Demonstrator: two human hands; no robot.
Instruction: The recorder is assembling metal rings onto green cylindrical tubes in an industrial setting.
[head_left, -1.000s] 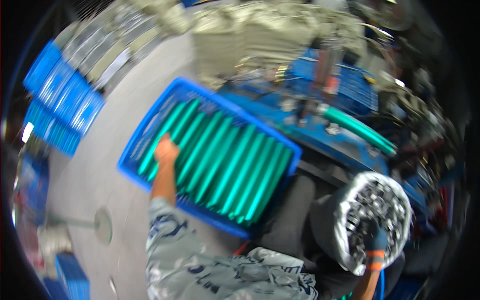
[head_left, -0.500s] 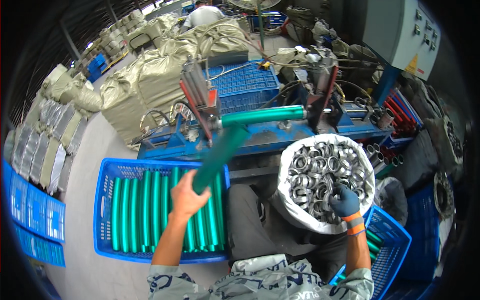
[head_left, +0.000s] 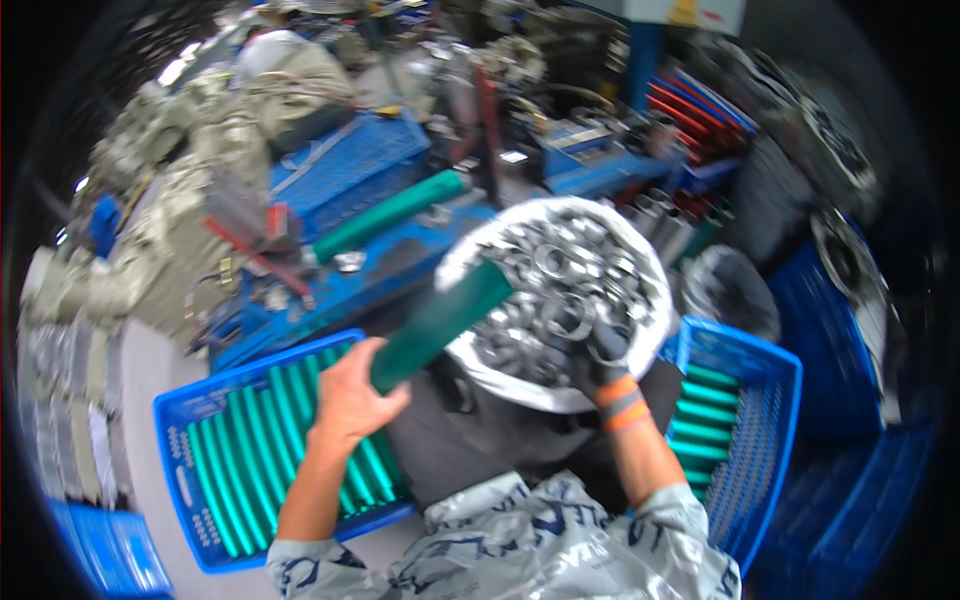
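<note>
my left hand (head_left: 348, 402) grips 1 green hose section (head_left: 441, 322), slanting over the near-left rim of the white bag of metal clamps (head_left: 648, 272). my gloved right hand (head_left: 600, 356) digs among the clamps; its grip i cannot tell.

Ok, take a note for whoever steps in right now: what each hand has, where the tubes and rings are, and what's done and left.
Left hand: bare, gripping one green tube, raised over the lap.
Right hand: dark glove, down among the metal rings in the white bag; whether it has one cannot be seen.
Left blue crate: many green tubes. Right blue crate: a stack of green tubes.
Another green tube sits on the blue machine.
Left: no ring on the held tube yet.
</note>
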